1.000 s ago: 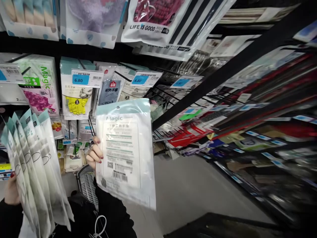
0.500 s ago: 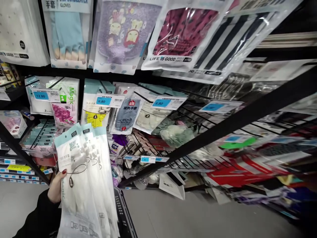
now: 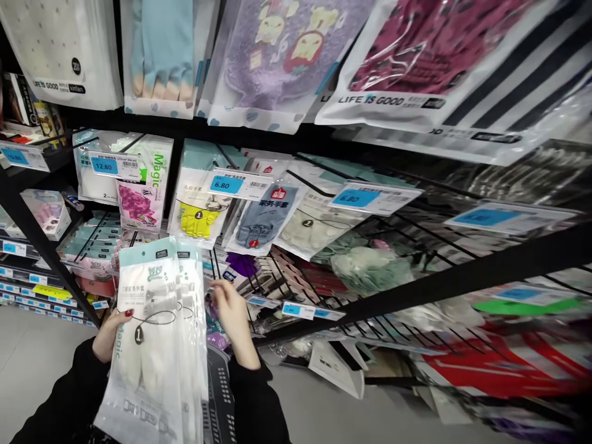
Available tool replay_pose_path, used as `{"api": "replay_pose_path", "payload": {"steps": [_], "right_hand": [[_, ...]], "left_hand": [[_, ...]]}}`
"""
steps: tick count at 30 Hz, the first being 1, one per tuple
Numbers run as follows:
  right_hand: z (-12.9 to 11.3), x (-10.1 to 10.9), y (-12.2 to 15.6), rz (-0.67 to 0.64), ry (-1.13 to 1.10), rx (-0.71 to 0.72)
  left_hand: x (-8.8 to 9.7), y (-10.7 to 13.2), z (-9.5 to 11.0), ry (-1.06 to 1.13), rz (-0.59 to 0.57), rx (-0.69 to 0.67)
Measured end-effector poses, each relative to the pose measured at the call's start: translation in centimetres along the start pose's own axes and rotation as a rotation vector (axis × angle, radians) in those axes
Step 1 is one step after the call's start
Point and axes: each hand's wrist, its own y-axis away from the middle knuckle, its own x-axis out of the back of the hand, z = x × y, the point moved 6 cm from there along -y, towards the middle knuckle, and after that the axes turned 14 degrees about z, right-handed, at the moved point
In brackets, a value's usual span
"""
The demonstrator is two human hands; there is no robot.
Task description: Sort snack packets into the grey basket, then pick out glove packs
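My left hand (image 3: 110, 333) grips a fanned stack of white glove packs (image 3: 157, 345) with pale teal tops, thumb on the front pack. My right hand (image 3: 234, 314) is raised just right of the stack, fingers reaching toward its right edge; it is blurred and I cannot see anything in it. Both arms wear black sleeves. Behind the hands hang glove packs on pegs: a yellow glove pack (image 3: 198, 213), a grey-blue glove pack (image 3: 263, 219) and a white glove pack (image 3: 309, 225).
Price tags (image 3: 234, 183) reading 6.80 and 12.80 sit on the peg ends. Larger packs hang above, among them a purple one (image 3: 282, 55). A black diagonal shelf rail (image 3: 462, 277) crosses at right. A dark basket (image 3: 222, 388) shows below the hands, over grey floor (image 3: 28, 364).
The single Magic pack my right hand held up a second ago is out of view. The right hand dropped away, then returned beside the stack. The view swung left and up toward the pegs.
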Motion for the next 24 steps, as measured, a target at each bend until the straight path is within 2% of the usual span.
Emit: {"api": "replay_pose_path", "payload": {"steps": [2, 4, 6, 7, 9, 12, 16, 19, 24], "right_hand": [[-1.3, 1.2, 0.5, 0.052, -0.030, 0.004], [-3.8, 1.4, 1.8, 0.003, -0.084, 0.038], [-6.4, 0.2, 3.6, -0.172, -0.035, 0.082], [-7.3, -0.4, 4.3, -0.208, 0.016, 0.086], [-8.4, -1.5, 4.9, -0.199, 0.098, 0.059], [-8.1, -2.8, 4.8, -0.160, 0.118, -0.009], [-6.0, -3.9, 4.9, -0.198, 0.168, -0.057], [-4.5, -4.3, 5.6, -0.232, 0.056, -0.134], [-3.4, -3.4, 5.8, -0.170, -0.166, -0.228]], "left_hand": [[0.2, 0.1, 0.5, 0.014, 0.032, -0.015], [0.2, 0.2, 0.8, 0.031, 0.042, -0.040], [0.1, 0.2, 1.2, 0.026, 0.036, -0.091], [0.1, 0.3, 1.4, 0.010, 0.030, -0.121], [0.1, 0.3, 1.7, -0.037, 0.016, -0.172], [0.2, 0.6, 2.3, -0.126, -0.006, -0.221], [0.2, 1.0, 3.1, -0.216, -0.045, -0.266], [0.8, 0.8, 3.2, -0.213, -0.015, -0.275], [1.8, -0.1, 2.8, -0.148, 0.083, -0.260]]}}
